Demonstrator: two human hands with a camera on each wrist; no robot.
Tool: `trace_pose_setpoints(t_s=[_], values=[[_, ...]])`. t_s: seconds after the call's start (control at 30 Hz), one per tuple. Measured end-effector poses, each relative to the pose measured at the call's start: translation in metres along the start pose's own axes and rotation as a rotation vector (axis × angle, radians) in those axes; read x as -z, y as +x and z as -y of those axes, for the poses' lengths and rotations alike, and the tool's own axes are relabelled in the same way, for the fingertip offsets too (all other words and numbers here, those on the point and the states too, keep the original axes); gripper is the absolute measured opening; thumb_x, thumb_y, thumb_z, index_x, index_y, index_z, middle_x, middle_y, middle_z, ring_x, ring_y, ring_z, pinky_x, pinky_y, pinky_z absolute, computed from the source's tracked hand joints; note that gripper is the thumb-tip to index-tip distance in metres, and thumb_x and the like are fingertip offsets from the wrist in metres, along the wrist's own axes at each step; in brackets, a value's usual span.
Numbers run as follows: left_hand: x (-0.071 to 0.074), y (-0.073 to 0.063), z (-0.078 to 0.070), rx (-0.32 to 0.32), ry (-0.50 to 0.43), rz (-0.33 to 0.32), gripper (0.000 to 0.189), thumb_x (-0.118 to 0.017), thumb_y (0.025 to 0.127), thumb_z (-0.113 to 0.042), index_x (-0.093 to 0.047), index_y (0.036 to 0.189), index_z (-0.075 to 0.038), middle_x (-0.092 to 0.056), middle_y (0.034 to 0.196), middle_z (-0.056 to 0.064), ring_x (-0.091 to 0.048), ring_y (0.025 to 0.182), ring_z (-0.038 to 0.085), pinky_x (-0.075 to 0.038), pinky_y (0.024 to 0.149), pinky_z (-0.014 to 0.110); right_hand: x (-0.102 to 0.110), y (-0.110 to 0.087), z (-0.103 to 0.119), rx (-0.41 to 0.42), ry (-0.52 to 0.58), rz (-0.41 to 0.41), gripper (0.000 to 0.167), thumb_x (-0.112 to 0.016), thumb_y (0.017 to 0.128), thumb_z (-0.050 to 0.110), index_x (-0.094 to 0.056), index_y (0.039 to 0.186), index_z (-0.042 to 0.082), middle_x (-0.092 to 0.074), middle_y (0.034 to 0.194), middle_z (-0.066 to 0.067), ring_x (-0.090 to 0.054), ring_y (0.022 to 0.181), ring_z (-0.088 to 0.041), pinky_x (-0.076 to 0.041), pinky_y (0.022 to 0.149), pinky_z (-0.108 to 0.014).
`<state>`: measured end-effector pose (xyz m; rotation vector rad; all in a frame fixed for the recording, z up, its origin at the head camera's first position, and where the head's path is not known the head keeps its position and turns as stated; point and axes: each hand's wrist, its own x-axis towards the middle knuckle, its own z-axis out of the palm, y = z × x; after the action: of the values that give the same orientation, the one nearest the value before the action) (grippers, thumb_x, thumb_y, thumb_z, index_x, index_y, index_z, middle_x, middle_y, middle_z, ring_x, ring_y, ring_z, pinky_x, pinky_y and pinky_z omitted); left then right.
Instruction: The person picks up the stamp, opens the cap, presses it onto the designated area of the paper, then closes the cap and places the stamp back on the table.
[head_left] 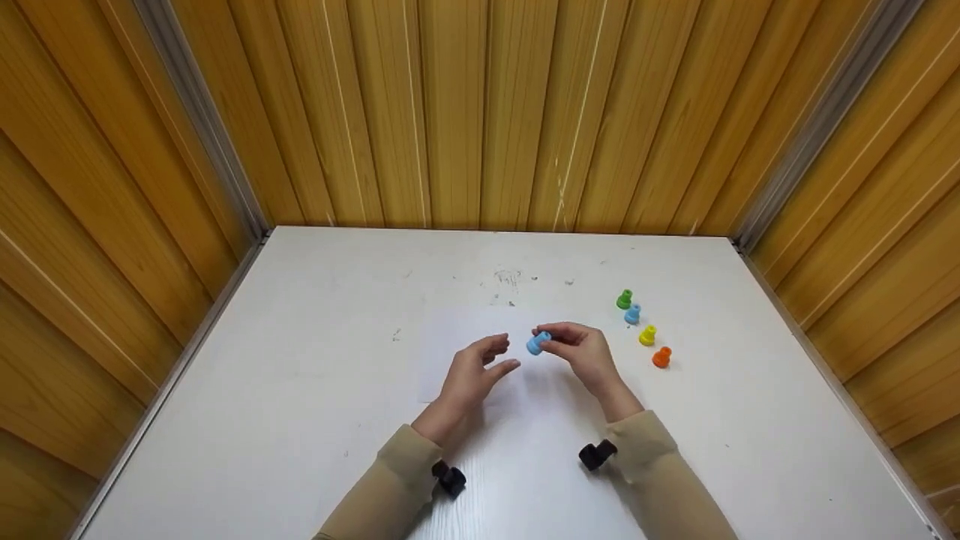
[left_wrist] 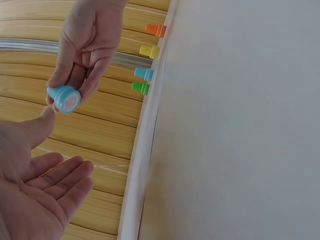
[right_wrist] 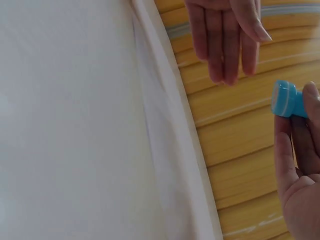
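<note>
My right hand (head_left: pixel 585 354) pinches a small light-blue stamp (head_left: pixel 537 343) between thumb and fingers, held above the table. In the left wrist view the stamp (left_wrist: pixel 69 100) turns its round end out, bearing a pinkish-red mark too small to read. Beside it, my left hand (head_left: pixel 472 375) is held with fingers extended and the thumb apart, holding nothing. A narrow gap separates its fingertips from the stamp in the head view. Under the hands lies a white sheet of paper (head_left: pixel 457 324), faint against the white table.
To the right stand a green stamp (head_left: pixel 624 300), another light-blue stamp (head_left: pixel 632 314), a yellow stamp (head_left: pixel 647 335) and an orange stamp (head_left: pixel 661 358) in a slanting row. The white table (head_left: pixel 315 315) has dark scuffs. Wood-patterned walls (head_left: pixel 450 112) enclose its back and sides.
</note>
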<state>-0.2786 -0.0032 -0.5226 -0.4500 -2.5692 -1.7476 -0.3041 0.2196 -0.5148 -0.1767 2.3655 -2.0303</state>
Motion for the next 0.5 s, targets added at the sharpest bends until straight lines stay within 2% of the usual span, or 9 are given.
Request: trace_pose_setpoints(t_s=[0.23,0.5], values=[[-0.007,-0.001,0.000,-0.025,-0.071,-0.035,0.046,-0.077,0.093,-0.018,-0.064,0.135,-0.001,-0.071,0.131,0.014,-0.071,0.119,0.029,-0.058,0.103,0.039,-0.030,-0.005,-0.007,0.029,0.088,-0.066,0.026,-0.078,0.089,0.004,-0.076,0.115,-0.001,-0.079,0.110,-0.006,-0.070,0.098,-0.011,-0.060,0.087,-0.019],[-0.007,-0.002,0.001,-0.074,-0.180,-0.105,0.033,-0.079,0.090,-0.009,-0.073,0.122,-0.001,-0.076,0.119,0.015,-0.076,0.106,0.026,-0.062,0.089,0.025,-0.044,-0.009,-0.011,0.045,0.177,-0.102,0.025,-0.076,0.089,-0.002,-0.075,0.114,-0.004,-0.079,0.109,-0.007,-0.072,0.099,-0.011,-0.061,0.089,-0.020]])
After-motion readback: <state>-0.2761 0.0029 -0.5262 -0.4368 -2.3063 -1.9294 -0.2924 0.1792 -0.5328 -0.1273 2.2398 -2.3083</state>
